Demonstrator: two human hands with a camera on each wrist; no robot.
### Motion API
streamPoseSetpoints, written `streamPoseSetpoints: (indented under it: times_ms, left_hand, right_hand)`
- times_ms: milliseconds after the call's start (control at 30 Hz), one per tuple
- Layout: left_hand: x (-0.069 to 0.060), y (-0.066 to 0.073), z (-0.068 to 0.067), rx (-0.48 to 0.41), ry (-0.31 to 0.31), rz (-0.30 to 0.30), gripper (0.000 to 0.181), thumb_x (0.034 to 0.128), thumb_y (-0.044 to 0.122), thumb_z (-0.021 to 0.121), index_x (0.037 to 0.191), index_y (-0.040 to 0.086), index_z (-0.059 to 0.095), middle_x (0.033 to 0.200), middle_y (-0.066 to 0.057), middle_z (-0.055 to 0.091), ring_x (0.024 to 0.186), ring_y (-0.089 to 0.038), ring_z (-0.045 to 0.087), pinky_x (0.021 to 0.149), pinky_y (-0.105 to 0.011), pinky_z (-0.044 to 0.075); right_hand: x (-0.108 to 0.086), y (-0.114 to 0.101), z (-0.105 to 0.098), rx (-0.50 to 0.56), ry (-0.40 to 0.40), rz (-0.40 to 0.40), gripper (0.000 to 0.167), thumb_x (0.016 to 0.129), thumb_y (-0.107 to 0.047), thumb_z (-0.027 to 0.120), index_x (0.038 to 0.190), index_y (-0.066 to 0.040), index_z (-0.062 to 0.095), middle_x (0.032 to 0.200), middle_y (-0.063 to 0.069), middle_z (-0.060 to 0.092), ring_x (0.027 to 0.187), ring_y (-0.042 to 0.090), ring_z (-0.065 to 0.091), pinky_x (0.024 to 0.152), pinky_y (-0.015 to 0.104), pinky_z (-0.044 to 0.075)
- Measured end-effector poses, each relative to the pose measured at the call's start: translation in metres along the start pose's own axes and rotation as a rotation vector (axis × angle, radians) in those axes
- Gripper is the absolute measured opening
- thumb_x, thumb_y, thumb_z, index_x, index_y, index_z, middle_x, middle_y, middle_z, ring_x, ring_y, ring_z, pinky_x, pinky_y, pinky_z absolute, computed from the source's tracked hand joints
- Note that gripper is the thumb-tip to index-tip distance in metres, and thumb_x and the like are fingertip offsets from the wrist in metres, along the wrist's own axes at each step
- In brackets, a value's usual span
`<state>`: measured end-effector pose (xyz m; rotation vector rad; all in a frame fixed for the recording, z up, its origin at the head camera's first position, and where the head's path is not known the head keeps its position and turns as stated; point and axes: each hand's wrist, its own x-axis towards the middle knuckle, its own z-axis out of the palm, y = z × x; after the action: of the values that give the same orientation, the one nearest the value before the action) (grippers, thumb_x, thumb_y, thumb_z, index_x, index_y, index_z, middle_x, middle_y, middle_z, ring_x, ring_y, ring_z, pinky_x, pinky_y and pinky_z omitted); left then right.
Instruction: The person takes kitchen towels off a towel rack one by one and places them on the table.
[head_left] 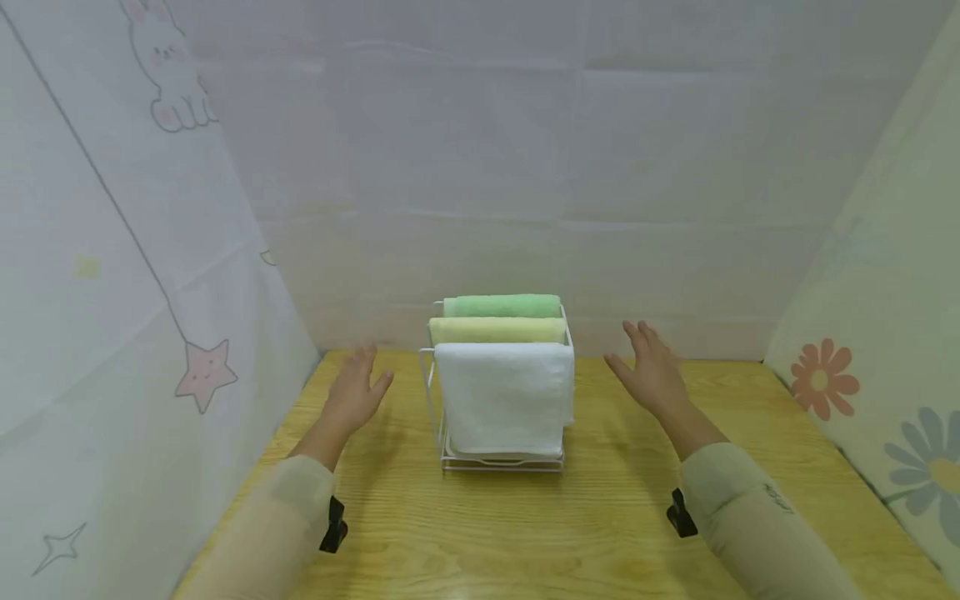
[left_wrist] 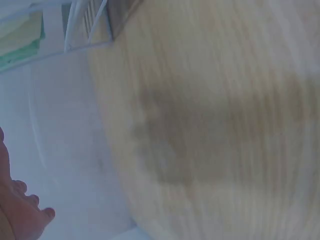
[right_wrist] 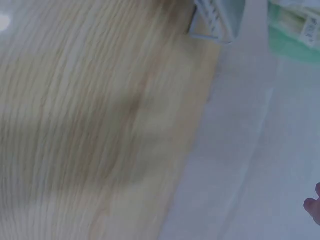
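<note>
The table (head_left: 487, 533) bears a rack (head_left: 502, 470). On it hang a white towel (head_left: 504, 400) in front, a yellow towel (head_left: 497, 331), then a green towel (head_left: 502, 306). The left hand (head_left: 354, 389) and right hand (head_left: 651, 372), empty, fingers extended, flank it without touching.

I wear a pale beige left sleeve (head_left: 273, 512) behind my bare left hand (head_left: 352, 393) and a matching right sleeve (head_left: 757, 525) behind my bare right hand (head_left: 652, 372), with small dark lettering (head_left: 777, 497); a black fitting shows inward of each cuff.
</note>
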<state>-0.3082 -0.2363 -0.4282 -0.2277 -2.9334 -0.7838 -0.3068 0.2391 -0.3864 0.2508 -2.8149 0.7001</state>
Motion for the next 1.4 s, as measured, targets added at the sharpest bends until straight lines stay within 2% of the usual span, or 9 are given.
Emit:
streamPoseSetpoints:
  times_ms: [100, 233, 367, 533, 800, 1033, 1167, 1267, 1400]
  left_hand:
    - [-0.013, 0.001, 0.016, -0.16, -0.032, 0.021, 0.074, 0.1055, 0.047, 0.033, 0.157, 0.006, -0.002, 0.164, -0.022, -0.002, 0.148, -0.048, 0.004, 0.118, -0.068, 0.01]
    - [-0.031, 0.004, 0.037, -0.342, -0.075, -0.012, 0.075, 0.1045, 0.05, 0.035, 0.158, 0.013, -0.003, 0.165, -0.018, 0.002, 0.147, -0.048, 0.013, 0.119, -0.065, 0.017]
    - [-0.046, 0.008, 0.057, -0.5, -0.064, -0.039, 0.076, 0.1027, 0.05, 0.041, 0.158, 0.014, 0.004, 0.164, -0.019, 0.012, 0.147, -0.045, 0.019, 0.119, -0.06, 0.024]
    - [-0.061, 0.015, 0.076, -0.653, -0.048, -0.031, 0.072, 0.1025, 0.039, 0.049, 0.157, 0.007, 0.013, 0.161, -0.022, 0.021, 0.147, -0.042, 0.021, 0.121, -0.056, 0.023]
    - [-0.077, 0.028, 0.102, -0.808, 0.011, -0.06, 0.056, 0.1029, 0.022, 0.052, 0.15, -0.001, 0.031, 0.156, -0.024, 0.032, 0.144, -0.041, 0.03, 0.119, -0.051, 0.028]
    - [-0.084, 0.034, 0.115, -0.892, 0.025, -0.104, 0.055, 0.1027, 0.02, 0.052, 0.148, -0.003, 0.032, 0.154, -0.024, 0.035, 0.142, -0.04, 0.034, 0.116, -0.046, 0.032]
    - [-0.085, 0.036, 0.122, -0.95, 0.03, -0.107, 0.057, 0.0989, 0.016, 0.058, 0.147, -0.004, 0.034, 0.151, -0.025, 0.04, 0.139, -0.04, 0.04, 0.113, -0.035, 0.042]
    - [-0.083, 0.039, 0.127, -0.997, 0.062, -0.103, 0.056, 0.0947, 0.008, 0.063, 0.144, -0.007, 0.04, 0.145, -0.027, 0.047, 0.133, -0.041, 0.047, 0.102, -0.022, 0.05]
    - [-0.082, 0.041, 0.132, -1.027, 0.094, -0.116, 0.052, 0.0914, 0.004, 0.066, 0.138, -0.009, 0.046, 0.138, -0.029, 0.053, 0.127, -0.041, 0.053, 0.093, -0.017, 0.053]
  right_hand:
    - [-0.001, -0.01, -0.004, 0.095, 0.02, -0.023, 0.074, 0.101, -0.049, 0.046, 0.156, -0.008, 0.019, 0.162, 0.024, 0.014, 0.147, 0.046, 0.015, 0.115, 0.07, 0.02]
    - [-0.002, -0.024, -0.011, 0.186, 0.038, -0.062, 0.07, 0.102, -0.048, 0.045, 0.156, -0.009, 0.022, 0.162, 0.021, 0.018, 0.147, 0.044, 0.019, 0.114, 0.067, 0.028]
    - [-0.004, -0.04, -0.018, 0.263, 0.056, -0.099, 0.066, 0.102, -0.044, 0.048, 0.155, -0.011, 0.026, 0.161, 0.016, 0.026, 0.147, 0.04, 0.024, 0.108, 0.064, 0.039]
    - [-0.007, -0.062, -0.025, 0.353, 0.064, -0.135, 0.062, 0.101, -0.04, 0.051, 0.153, -0.013, 0.031, 0.16, 0.013, 0.03, 0.146, 0.038, 0.027, 0.108, 0.065, 0.039]
    - [-0.014, -0.094, -0.034, 0.471, 0.043, -0.186, 0.054, 0.101, -0.035, 0.054, 0.149, -0.014, 0.04, 0.156, 0.012, 0.036, 0.144, 0.037, 0.031, 0.112, 0.064, 0.035]
    - [-0.019, -0.114, -0.033, 0.466, 0.042, -0.257, 0.051, 0.099, -0.03, 0.059, 0.145, -0.012, 0.046, 0.152, 0.013, 0.043, 0.141, 0.035, 0.037, 0.112, 0.063, 0.036]
    - [-0.02, -0.122, -0.03, 0.448, 0.033, -0.297, 0.051, 0.096, -0.027, 0.063, 0.143, -0.011, 0.049, 0.147, 0.015, 0.048, 0.138, 0.036, 0.042, 0.111, 0.061, 0.038]
    - [-0.02, -0.125, -0.028, 0.44, 0.025, -0.323, 0.052, 0.094, -0.025, 0.067, 0.141, -0.009, 0.051, 0.144, 0.015, 0.051, 0.135, 0.035, 0.045, 0.11, 0.059, 0.04]
    - [-0.019, -0.13, -0.025, 0.473, -0.013, -0.336, 0.054, 0.091, -0.023, 0.071, 0.14, -0.008, 0.052, 0.144, 0.014, 0.053, 0.136, 0.032, 0.046, 0.109, 0.052, 0.045]
